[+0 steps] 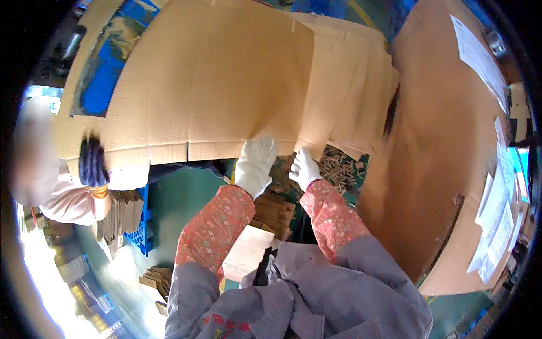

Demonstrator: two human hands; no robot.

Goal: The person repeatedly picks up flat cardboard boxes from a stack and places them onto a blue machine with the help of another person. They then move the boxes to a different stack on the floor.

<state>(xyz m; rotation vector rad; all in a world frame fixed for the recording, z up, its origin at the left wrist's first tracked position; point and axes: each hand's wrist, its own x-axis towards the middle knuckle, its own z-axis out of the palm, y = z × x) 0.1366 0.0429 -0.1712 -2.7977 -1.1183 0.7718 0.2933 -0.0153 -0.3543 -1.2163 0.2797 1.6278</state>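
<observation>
A large brown cardboard sheet (226, 73) spreads out in front of me, with creases and slots along its near edge. My left hand (256, 166), in a white glove, lies flat on that edge with its fingers stretched out. Just to the right, my right hand (305, 169), also white-gloved, touches a narrow flap (313, 144) at the sheet's near right corner. Its fingers are extended and the thumb stands apart. Flowered pink sleeve covers are on both my forearms. Further cardboard layers (358, 79) show beyond the sheet's right side.
At the left, a co-worker's dark-gloved hand (94, 164) rests on the same sheet. A tall cardboard panel (418, 147) with papers (497, 226) stands on my right. Stacked cardboard pieces (274, 214), a blue plastic crate (138, 231) and scattered scraps (341, 169) lie below.
</observation>
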